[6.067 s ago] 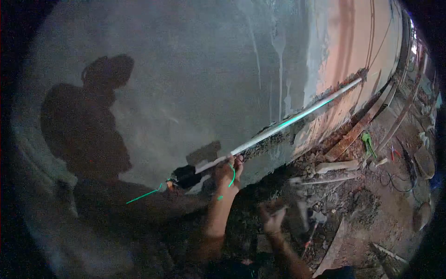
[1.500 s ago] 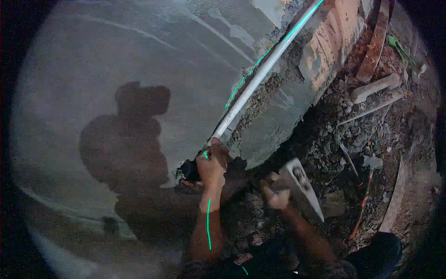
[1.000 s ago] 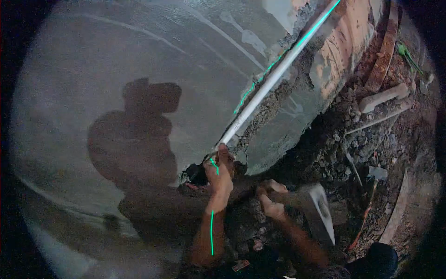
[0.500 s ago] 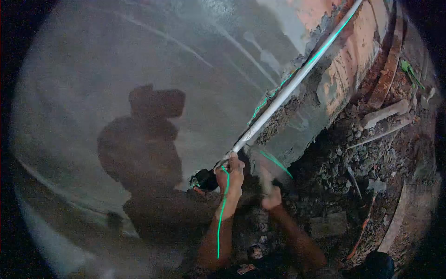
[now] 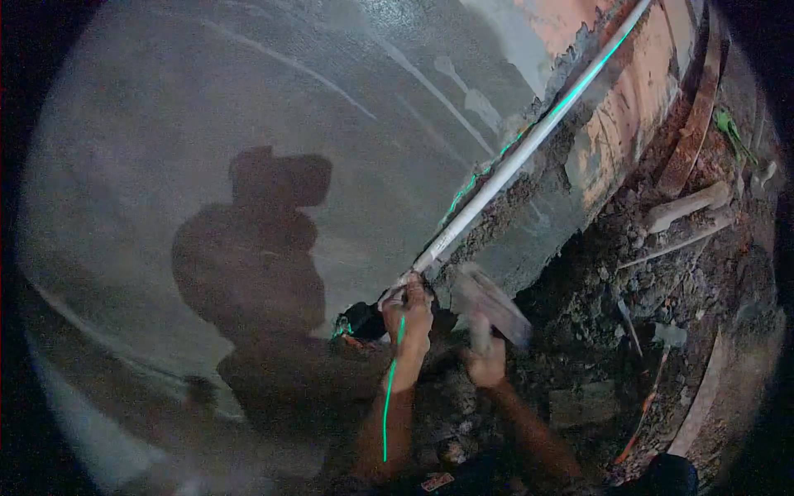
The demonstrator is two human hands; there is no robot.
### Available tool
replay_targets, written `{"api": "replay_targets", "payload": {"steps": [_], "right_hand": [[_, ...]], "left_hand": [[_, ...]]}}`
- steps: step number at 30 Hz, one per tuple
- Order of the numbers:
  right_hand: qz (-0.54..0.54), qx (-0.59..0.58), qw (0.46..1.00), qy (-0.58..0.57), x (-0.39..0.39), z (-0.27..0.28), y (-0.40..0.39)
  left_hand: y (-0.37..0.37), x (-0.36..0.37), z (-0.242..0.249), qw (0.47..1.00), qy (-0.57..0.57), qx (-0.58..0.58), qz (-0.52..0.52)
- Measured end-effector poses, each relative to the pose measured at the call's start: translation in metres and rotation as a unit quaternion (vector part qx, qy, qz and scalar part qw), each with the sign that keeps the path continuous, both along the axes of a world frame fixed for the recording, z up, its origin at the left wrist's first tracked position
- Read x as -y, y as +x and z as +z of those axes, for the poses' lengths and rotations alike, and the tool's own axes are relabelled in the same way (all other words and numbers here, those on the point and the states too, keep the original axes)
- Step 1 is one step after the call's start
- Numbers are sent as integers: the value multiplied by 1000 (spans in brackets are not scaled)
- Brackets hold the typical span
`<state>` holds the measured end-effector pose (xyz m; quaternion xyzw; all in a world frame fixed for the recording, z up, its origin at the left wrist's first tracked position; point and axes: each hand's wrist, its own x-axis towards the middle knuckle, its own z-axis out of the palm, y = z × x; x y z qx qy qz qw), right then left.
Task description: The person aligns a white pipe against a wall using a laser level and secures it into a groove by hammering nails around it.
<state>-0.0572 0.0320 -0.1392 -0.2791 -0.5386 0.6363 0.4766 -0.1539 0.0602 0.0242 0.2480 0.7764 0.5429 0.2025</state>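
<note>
A long white pipe point(image 5: 513, 165) runs diagonally in a rough channel along the edge of the grey plastered wall point(image 5: 372, 182). My left hand point(image 5: 408, 312) is closed on the lower end of the pipe. To its right, my right hand point(image 5: 485, 357) is closed around a flat, blade-like tool point(image 5: 496, 307), blurred by motion, with its face near the wall's lower edge. A bright green laser line lies on the pipe and down my left hand and forearm. A dark hole point(image 5: 357, 321) opens just left of my left hand.
Rubble and soil point(image 5: 595, 289) cover the ground at the right, with a broken light-coloured piece point(image 5: 688, 207), a green item point(image 5: 729, 131) and long strips point(image 5: 701, 397) lying there. A dark shadow falls on the wall at the left.
My right hand has shifted slightly down with the tool, whose flat face now shows more clearly. The green line that crossed the tool is gone. My left hand stays on the pipe's end.
</note>
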Motion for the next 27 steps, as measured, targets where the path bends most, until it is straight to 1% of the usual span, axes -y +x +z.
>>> {"api": "replay_targets", "payload": {"steps": [1,3,5,6,7,8,9,11,12,13,14,15,16,17,18,20,21,22,23,24,25,26,27], "right_hand": [[-79,-37,996,3,4,0,-5],[-154,-72,985,2,5,-10,-14],[-86,39,989,117,-10,-44,-34],[-57,94,979,173,-16,-50,-38],[-4,16,999,49,-16,-37,-27],[-4,17,998,55,-20,-21,-15],[-57,19,993,105,-20,-6,-3],[-31,6,999,11,-8,-8,-11],[-21,-1,999,-37,-1,-9,-14],[-67,-28,997,-7,10,-36,-35],[-118,21,987,111,7,-43,-35],[-192,81,952,225,4,-47,-35],[-276,133,897,318,-1,-46,-33],[-115,126,974,151,0,-46,-27],[58,113,992,-16,-6,-47,-23],[-24,124,991,43,13,-45,-19],[-10,132,991,23,6,-18,-10],[12,53,996,-65,3,-22,-13],[23,-35,987,-158,0,-25,-16],[22,-117,962,-246,-3,-27,-18],[105,24,983,-148,-22,-26,-11],[186,168,967,-50,-29,-22,-5],[139,216,966,19,-26,-17,1]], "left_hand": [[7,-6,4,995,-31,-85,42],[10,-10,3,980,-66,-166,88],[12,-10,4,982,-78,-133,108],[13,-9,5,982,-78,-137,103],[13,-6,5,991,-39,-102,78],[12,-7,3,996,5,-65,55],[8,-10,-3,996,7,-61,57],[-4,-8,-10,991,-16,-116,70],[-3,-10,-9,991,-17,-114,74],[1,-9,-7,987,-40,-118,102],[7,-9,-1,985,-48,-122,114],[12,-9,4,982,-57,-126,126],[18,-8,9,992,-35,-82,91],[20,-7,12,998,-14,-38,58],[16,-12,9,998,-4,-37,59],[3,-6,-5,995,-22,-75,63],[-5,-10,-10,995,-20,-75,64],[-10,-10,-15,990,-18,-111,79],[-12,-5,-19,984,-19,-148,95],[-10,-5,-14,984,-16,-151,93],[-4,-7,-9,991,4,-117,67],[0,-6,-6,996,20,-82,43],[0,-12,-5,995,27,-82,42]]}}
